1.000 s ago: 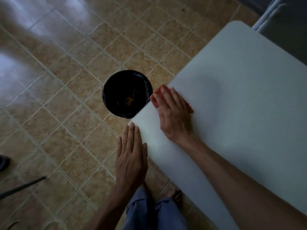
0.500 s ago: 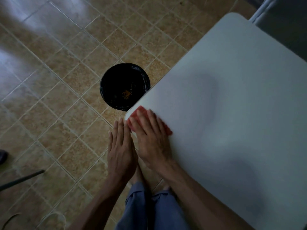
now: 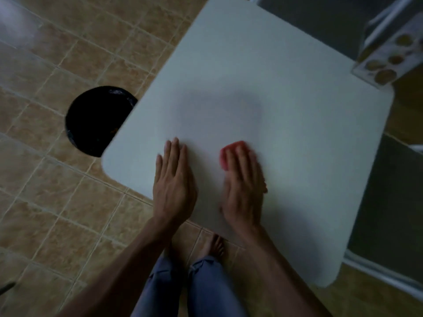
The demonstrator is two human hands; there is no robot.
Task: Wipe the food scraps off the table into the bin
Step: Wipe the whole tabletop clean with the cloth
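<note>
The white table [image 3: 274, 99] fills the middle and right of the head view. My right hand [image 3: 243, 181] lies flat on it near the front edge, pressing down a red cloth [image 3: 227, 154] that shows under and past the fingertips. My left hand [image 3: 172, 181] rests flat on the table to the left, fingers together, holding nothing. The black round bin [image 3: 96, 120] stands on the floor at the table's left edge, partly hidden under it. I see no scraps on the tabletop.
Tan floor tiles [image 3: 57, 202] surround the table. A box printed with round cookies [image 3: 389, 58] stands at the far right corner. Grey furniture [image 3: 389, 213] sits along the right edge. My legs and bare feet [image 3: 215, 245] are below the front edge.
My right hand has slid the red cloth from the table's left corner by the bin rightward along the front. My left hand moved from beside the edge onto the tabletop. The view shifted right.
</note>
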